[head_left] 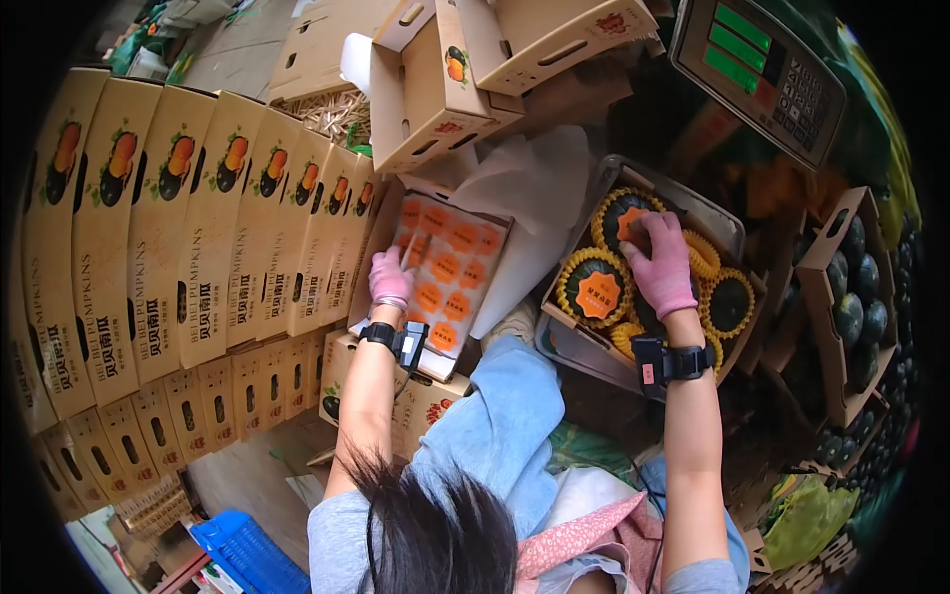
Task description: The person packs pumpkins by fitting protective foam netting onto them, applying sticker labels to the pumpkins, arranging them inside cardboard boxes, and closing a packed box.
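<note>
Tall boxes (pixel 158 247) stand in a row on the left, well apart from the open box (pixel 569 322) that holds dark green pumpkins in yellow nets. Between them lies the sticker sheet (pixel 450 267), many orange labels on it. The step in hand looks like labelling: the lower-left pumpkin (pixel 596 263) wears its label, while the bare pumpkin (pixel 730 302) at the right shows none. The right hand (pixel 665 265) is curled narrow, fingertips at the orange label (pixel 627 224) on the top pumpkin (pixel 607 205); whether they pinch or press it I cannot tell. The next move seems to call for flat, even pressure there. The left hand (pixel 389 279) touches the sheet's left edge, fingers slightly bent, their hold unclear.
</note>
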### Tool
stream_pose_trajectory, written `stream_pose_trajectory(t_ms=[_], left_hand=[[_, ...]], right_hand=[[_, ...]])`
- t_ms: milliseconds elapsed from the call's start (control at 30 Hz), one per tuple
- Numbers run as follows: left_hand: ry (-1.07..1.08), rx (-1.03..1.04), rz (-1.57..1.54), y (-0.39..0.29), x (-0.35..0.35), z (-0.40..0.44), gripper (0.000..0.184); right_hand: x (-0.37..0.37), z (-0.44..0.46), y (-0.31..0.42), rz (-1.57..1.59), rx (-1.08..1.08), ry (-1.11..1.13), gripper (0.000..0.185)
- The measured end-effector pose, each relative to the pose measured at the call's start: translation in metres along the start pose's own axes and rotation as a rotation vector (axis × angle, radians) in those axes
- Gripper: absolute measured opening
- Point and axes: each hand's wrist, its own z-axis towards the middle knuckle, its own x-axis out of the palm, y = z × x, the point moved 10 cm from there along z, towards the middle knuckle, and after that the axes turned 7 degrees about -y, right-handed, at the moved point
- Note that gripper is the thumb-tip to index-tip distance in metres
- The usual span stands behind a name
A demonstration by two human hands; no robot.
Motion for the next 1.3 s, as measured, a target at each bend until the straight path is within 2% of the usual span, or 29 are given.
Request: stream_pose_trajectory(t_ms=[67,100,133,167,267,333,467,500,600,633,667,700,733,800,833,867,933,967,1100,1200,1233,1300], left_hand=[[0.073,-0.011,0.072,0.007,0.002,0.008,0.041],[-0.103,0.076,0.042,-0.008,-0.029,-0.002,0.020],[-0.145,0.118,0.027,-0.028,-0.061,-0.016,0.016],[-0.262,0.224,0.029,-0.050,-0.090,-0.030,0.016],[-0.686,0.595,-0.016,-0.106,-0.161,-0.084,0.018],[-0.747,0.665,0.060,-0.133,-0.189,-0.107,0.024],[-0.760,0.799,0.048,-0.160,-0.208,-0.129,0.026],[-0.758,0.818,0.049,-0.163,-0.209,-0.132,0.026],[-0.719,0.867,0.028,-0.170,-0.206,-0.141,0.020],[-0.706,0.881,0.023,-0.172,-0.203,-0.143,0.019],[-0.692,0.894,0.019,-0.174,-0.201,-0.145,0.018],[-0.657,0.879,0.044,-0.176,-0.198,-0.140,0.027],[-0.535,0.836,-0.032,-0.175,-0.196,-0.135,0.052],[-0.224,0.840,-0.422,-0.184,-0.208,-0.133,0.090],[-0.105,0.871,-0.608,-0.194,-0.215,-0.131,0.103],[-0.051,0.914,-0.597,-0.205,-0.224,-0.129,0.082],[0.222,1.001,-0.595,-0.225,-0.215,-0.125,0.046],[0.304,0.885,-0.695,-0.232,-0.210,-0.121,0.018],[0.680,0.811,-0.642,-0.244,-0.177,-0.117,0.010],[1.170,0.474,-0.842,-0.233,-0.142,-0.125,0.012],[1.257,0.433,-0.918,-0.233,-0.136,-0.131,0.017],[1.289,0.382,-0.918,-0.225,-0.127,-0.134,0.020]], right_hand=[[-0.003,0.001,0.004,0.011,0.016,0.025,0.030],[-0.006,0.000,0.011,-0.021,0.035,0.061,0.029],[-0.010,-0.002,0.018,-0.054,0.051,0.095,0.029],[-0.016,-0.007,0.041,-0.160,-0.128,0.032,0.034],[-0.019,-0.016,0.121,-0.078,-0.414,-0.061,0.047],[-0.011,-0.014,0.140,-0.063,-0.429,-0.100,0.062],[0.005,-0.020,0.156,0.009,-0.420,-0.061,0.066],[0.008,-0.023,0.156,0.061,-0.381,-0.060,0.056],[0.008,-0.030,0.159,-0.021,-0.434,-0.100,0.047],[0.001,-0.032,0.163,0.030,-0.429,-0.121,0.030],[0.003,-0.032,0.161,0.100,-0.446,-0.091,0.026],[0.007,-0.031,0.156,0.170,-0.460,-0.060,0.021],[0.009,-0.032,0.155,0.242,-0.475,-0.030,0.018],[0.013,-0.036,0.158,0.366,-0.473,0.047,0.018],[0.022,-0.040,0.157,0.389,-0.482,0.102,0.018],[0.028,-0.043,0.157,0.412,-0.490,0.157,0.018],[0.030,-0.046,0.160,0.392,-0.488,0.182,0.022],[0.030,-0.047,0.158,0.398,-0.472,0.194,0.024],[0.028,-0.051,0.148,0.434,-0.414,0.195,0.030],[0.021,-0.053,0.147,0.489,-0.461,0.143,0.032],[0.017,-0.054,0.149,0.471,-0.475,0.124,0.034],[0.008,-0.057,0.163,0.402,-0.534,0.093,0.035]])
